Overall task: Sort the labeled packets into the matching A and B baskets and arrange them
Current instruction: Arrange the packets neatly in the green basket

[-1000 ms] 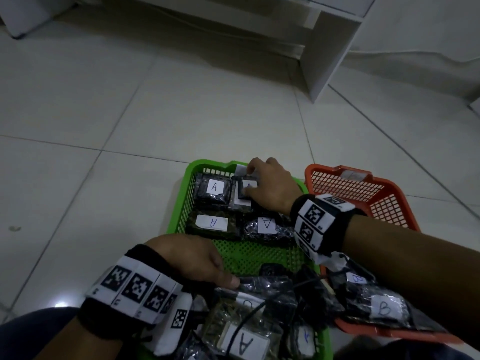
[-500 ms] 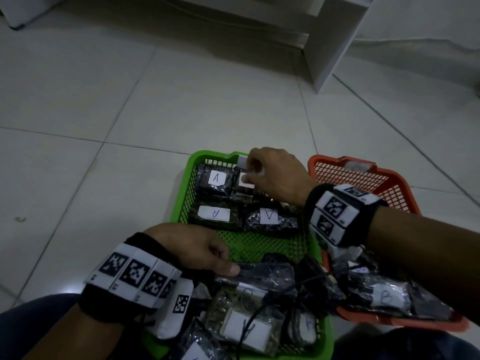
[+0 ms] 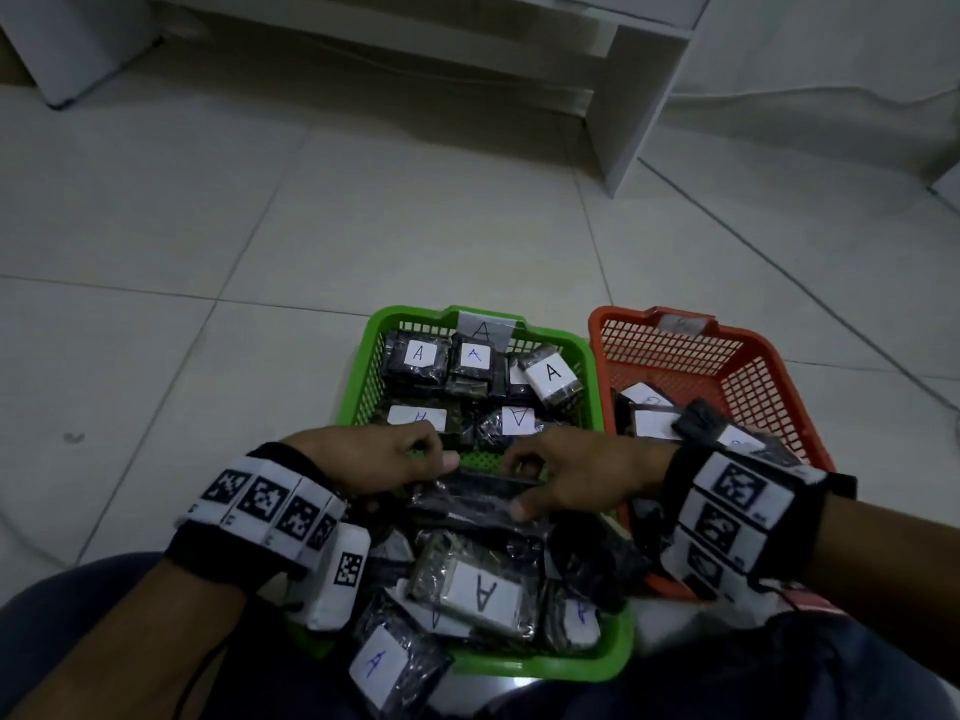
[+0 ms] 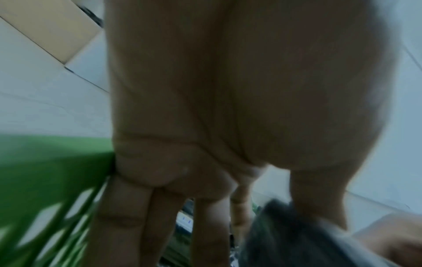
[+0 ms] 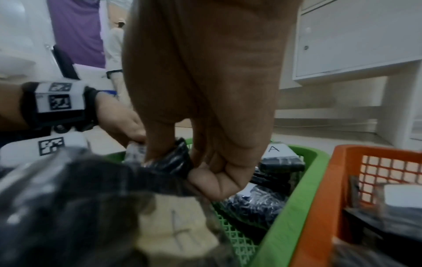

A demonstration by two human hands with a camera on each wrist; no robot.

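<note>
Our left hand [image 3: 374,459] and right hand [image 3: 576,475] pinch one dark packet [image 3: 483,493]; its hidden label risks the wrong basket, green [image 3: 358,376] at 11 o'clock.

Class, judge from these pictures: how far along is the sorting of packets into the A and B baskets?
Done: the far end of the green basket holds rows of A packets, and some packets lie in the orange basket.
In hand: left hand and right hand both grip one dark packet; its label is hidden.
Left: a loose pile at the green basket's near end.
</note>
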